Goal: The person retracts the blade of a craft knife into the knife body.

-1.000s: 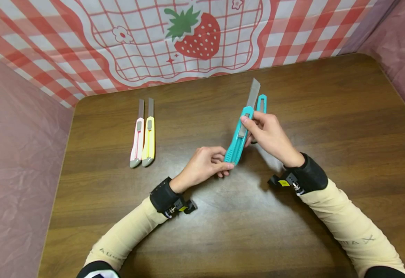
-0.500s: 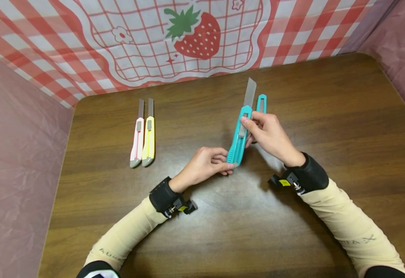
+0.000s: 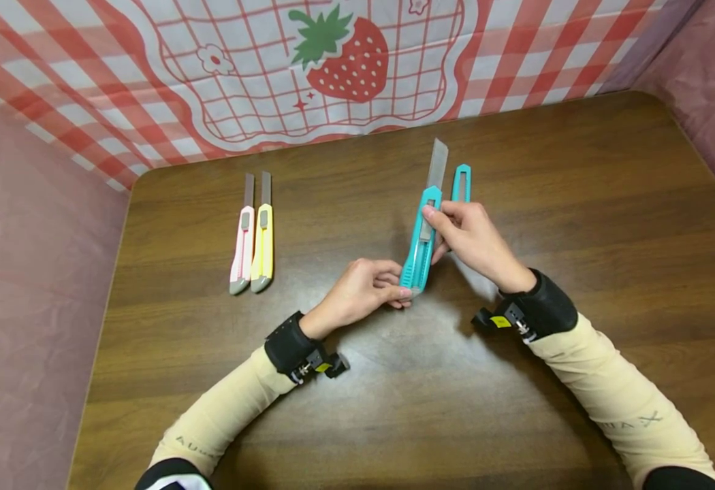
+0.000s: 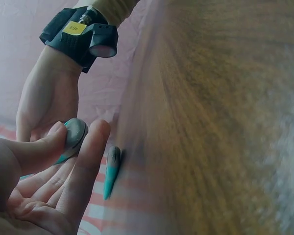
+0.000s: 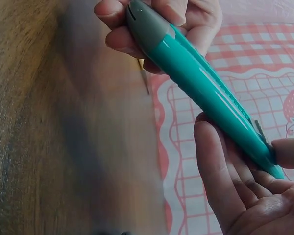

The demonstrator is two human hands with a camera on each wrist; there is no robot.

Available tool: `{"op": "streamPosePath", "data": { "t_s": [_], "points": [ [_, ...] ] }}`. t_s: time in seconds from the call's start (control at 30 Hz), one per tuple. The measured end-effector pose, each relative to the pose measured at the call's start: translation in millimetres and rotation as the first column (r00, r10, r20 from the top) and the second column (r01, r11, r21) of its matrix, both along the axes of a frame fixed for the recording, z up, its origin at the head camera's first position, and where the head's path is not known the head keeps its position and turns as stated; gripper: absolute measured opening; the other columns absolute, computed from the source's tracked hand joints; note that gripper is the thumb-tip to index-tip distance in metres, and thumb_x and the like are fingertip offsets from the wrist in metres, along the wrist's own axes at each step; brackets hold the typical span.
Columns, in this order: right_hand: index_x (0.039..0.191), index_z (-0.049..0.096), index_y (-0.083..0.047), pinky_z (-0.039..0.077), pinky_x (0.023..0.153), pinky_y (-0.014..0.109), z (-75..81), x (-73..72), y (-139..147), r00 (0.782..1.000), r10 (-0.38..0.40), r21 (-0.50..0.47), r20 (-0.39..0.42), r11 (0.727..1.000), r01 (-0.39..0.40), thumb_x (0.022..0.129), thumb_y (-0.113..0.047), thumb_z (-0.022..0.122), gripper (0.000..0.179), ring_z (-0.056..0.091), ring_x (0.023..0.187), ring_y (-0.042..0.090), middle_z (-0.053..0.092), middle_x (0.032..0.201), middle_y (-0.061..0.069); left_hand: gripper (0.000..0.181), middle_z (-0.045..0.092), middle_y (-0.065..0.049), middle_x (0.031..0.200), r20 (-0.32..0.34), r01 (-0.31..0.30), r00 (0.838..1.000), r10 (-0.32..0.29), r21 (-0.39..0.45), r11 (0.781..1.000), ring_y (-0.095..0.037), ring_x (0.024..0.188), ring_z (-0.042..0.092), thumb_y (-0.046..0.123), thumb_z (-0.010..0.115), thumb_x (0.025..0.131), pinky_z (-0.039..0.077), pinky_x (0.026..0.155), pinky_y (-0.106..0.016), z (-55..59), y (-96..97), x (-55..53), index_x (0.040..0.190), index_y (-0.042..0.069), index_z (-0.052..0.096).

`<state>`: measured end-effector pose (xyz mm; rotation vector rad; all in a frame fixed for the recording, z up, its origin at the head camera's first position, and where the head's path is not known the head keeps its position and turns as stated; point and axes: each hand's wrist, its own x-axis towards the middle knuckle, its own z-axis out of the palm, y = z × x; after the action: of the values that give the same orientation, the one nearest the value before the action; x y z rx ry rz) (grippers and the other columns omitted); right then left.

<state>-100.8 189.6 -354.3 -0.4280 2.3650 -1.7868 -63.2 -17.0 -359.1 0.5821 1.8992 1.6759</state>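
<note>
A teal utility knife is held up over the table between both hands, its blade extended and pointing away. My left hand pinches the grey end cap at its base between thumb and fingers. Higher up the body, my right hand grips it, thumb on the slider and fingers behind, as the right wrist view also shows along the teal body. Just beyond the right hand lies a second teal utility knife on the table, partly hidden by that hand.
At the left of the wooden table lie a pink utility knife and a yellow utility knife, side by side with blades out. A checked strawberry cloth hangs along the table's back edge.
The held knife has turned slightly more upright, its blade tip swinging left. My left hand has shifted a touch right with the base. Both hands keep their hold.
</note>
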Motion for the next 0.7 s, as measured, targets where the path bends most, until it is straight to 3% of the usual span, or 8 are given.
{"op": "streamPosePath", "data": {
  "t_s": [0.2,0.47,0.7],
  "points": [
    [0.093,0.061,0.004,0.059,0.051,0.037,-0.9,-2.0,2.9,1.0,0.002,0.038,-0.006,0.999,-0.002,0.097,-0.021,0.051,0.027,0.063,0.053,0.026,0.066,0.071,0.019,0.013,0.067,-0.027,0.084,0.013,-0.009,1.0,0.009,0.003,1.0,-0.032,0.073,0.066,-0.008,0.063,0.083,0.06,0.066,-0.046,-1.8,1.9,-0.8,0.095,-0.013,0.06],
    [0.091,0.064,0.0,0.054,0.051,0.025,8.4,1.8,0.8,0.998,-0.011,0.177,-0.058,0.984,0.021,0.095,-0.018,0.054,0.021,0.062,0.058,0.028,0.066,0.069,0.013,0.012,0.067,-0.028,0.084,0.012,-0.003,1.0,0.003,-0.011,1.0,-0.031,0.072,0.066,-0.008,0.063,0.083,0.059,0.066,-0.048,-1.5,3.6,-0.3,0.093,-0.013,0.06],
    [0.09,0.063,-0.001,0.056,0.052,0.027,6.4,0.3,0.4,0.999,0.023,0.176,-0.047,0.984,-0.014,0.095,-0.016,0.055,0.019,0.063,0.059,0.023,0.067,0.071,0.011,0.011,0.067,-0.026,0.083,0.002,0.006,1.0,-0.006,-0.023,1.0,-0.028,0.071,0.066,-0.008,0.062,0.083,0.06,0.064,-0.045,-1.1,3.4,0.9,0.092,-0.013,0.059]
  ]
}}
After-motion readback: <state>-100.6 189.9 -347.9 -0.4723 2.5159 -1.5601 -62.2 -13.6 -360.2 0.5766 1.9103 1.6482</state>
